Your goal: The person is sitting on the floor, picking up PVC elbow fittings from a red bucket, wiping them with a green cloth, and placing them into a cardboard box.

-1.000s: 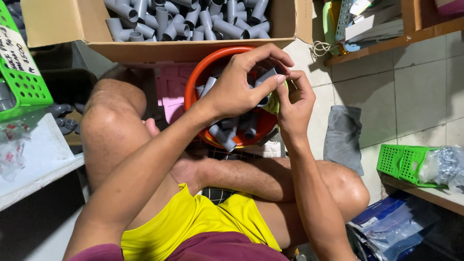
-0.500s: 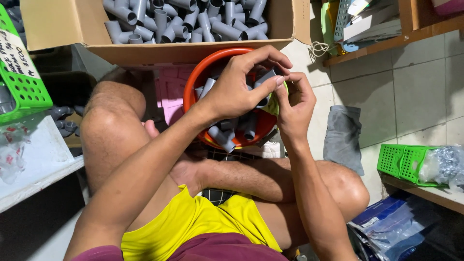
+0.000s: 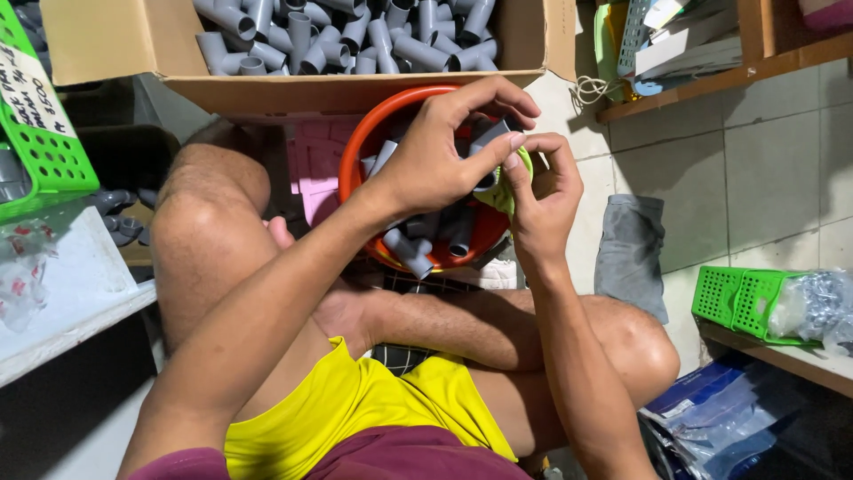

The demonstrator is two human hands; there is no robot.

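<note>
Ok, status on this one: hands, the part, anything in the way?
Left hand shut on grey pipe fitting. Right hand pinching yellow-green cloth against it. Both over orange basin. Nothing blocking.

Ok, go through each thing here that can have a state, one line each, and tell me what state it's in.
Left hand: closed around a grey plastic pipe fitting.
Right hand: pinching a yellow-green cloth against the fitting.
Round orange plastic basin: holding loose grey fittings.
Brown cardboard box: open, full of grey fittings.
Green plastic mesh basket: tipped on its side on a shelf.
Grey folded cloth: lying on the tiled floor.
</note>
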